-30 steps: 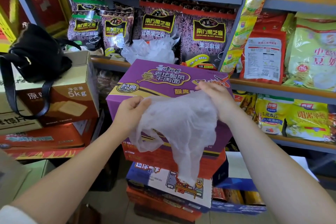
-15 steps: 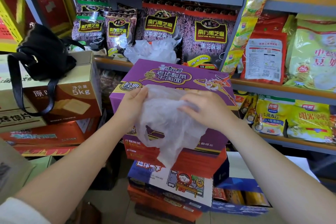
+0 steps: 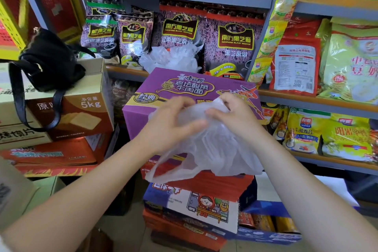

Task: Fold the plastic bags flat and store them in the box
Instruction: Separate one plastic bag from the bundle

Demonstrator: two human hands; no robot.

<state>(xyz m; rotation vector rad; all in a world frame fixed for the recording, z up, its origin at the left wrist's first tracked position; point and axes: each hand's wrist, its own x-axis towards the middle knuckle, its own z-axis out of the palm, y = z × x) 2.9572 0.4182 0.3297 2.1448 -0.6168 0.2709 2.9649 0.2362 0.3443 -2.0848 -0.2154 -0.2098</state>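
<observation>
A shop aisle — shelves of sesame-powder packets behind, stacked cartons below. Over the near edge of the purple noodle box, the left hand and right hand both pinch the top of a translucent plastic bag, which hangs crumpled down the box front. More crumpled bags sit at the shelf's front edge behind the box's far edge — a black handbag rests on the brown carton at left.

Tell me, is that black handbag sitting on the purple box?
No, the black handbag rests on a brown cardboard carton left of the purple box.
</observation>
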